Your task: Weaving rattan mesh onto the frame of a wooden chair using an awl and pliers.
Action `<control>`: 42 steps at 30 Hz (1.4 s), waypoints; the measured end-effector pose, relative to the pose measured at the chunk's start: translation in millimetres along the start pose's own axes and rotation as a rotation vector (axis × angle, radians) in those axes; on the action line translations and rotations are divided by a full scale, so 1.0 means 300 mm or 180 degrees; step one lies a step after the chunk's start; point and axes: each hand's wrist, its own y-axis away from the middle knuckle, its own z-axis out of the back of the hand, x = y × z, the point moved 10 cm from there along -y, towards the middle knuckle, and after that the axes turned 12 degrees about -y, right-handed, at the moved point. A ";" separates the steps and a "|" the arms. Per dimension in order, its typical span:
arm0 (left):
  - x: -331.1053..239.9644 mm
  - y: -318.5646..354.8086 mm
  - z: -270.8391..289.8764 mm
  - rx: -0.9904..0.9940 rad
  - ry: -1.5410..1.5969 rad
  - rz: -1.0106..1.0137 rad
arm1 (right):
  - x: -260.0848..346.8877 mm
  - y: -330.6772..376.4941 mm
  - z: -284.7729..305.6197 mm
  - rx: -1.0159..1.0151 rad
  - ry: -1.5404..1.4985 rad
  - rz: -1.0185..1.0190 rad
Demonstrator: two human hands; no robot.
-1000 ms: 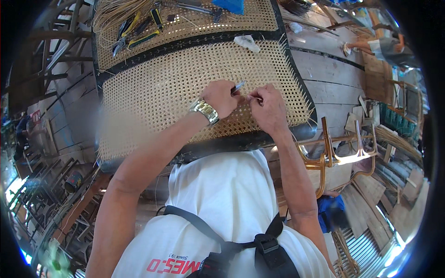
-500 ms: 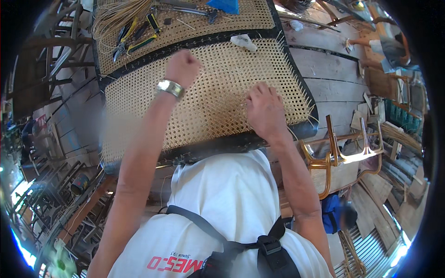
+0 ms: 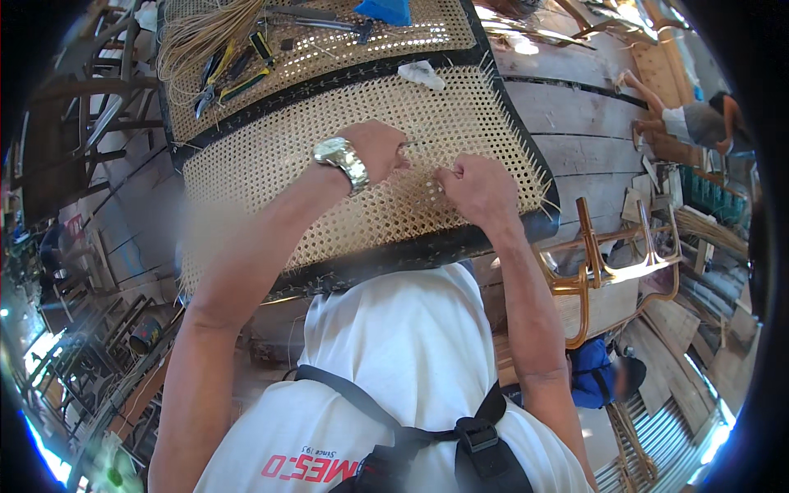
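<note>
A woven cane panel (image 3: 255, 181) with open holes spans a dark wooden frame (image 3: 427, 251) in front of me. Over its middle, my left hand (image 3: 374, 150), wearing a metal watch (image 3: 341, 160), is closed with its fingers curled down at the weave. Just to its right, my right hand (image 3: 483, 191) is closed too, thumb and forefinger pressed together close to the cane. Whatever either hand pinches is too small to make out. Cane ends stick out along the panel's right edge. A crumpled whitish lump (image 3: 422, 75) lies near the far bar.
Beyond the far bar lie a bundle of cane strands (image 3: 201, 41), yellow-and-black pliers (image 3: 244, 85), a hammer (image 3: 329, 25) and a blue piece (image 3: 385, 11). A varnished chair frame (image 3: 604, 267) stands at right. Other people (image 3: 699, 123) (image 3: 593, 376) are on the right.
My left hand has come right and nearer, beside the right hand. The right hand's fingers have drawn into a pinch. The view has shifted slightly.
</note>
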 end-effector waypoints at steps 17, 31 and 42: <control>0.470 0.016 0.051 -0.0340 -0.0404 0.0255 | 0.062 0.036 -0.061 0.0087 -0.0164 0.0273; 0.012 0.060 0.038 -0.0775 0.0340 -0.0102 | 0.048 0.064 -0.016 -0.0757 -0.0762 0.1020; 0.432 0.038 -0.023 -0.0768 0.0375 0.0062 | 0.022 -0.010 0.023 -0.0496 -0.1331 0.1011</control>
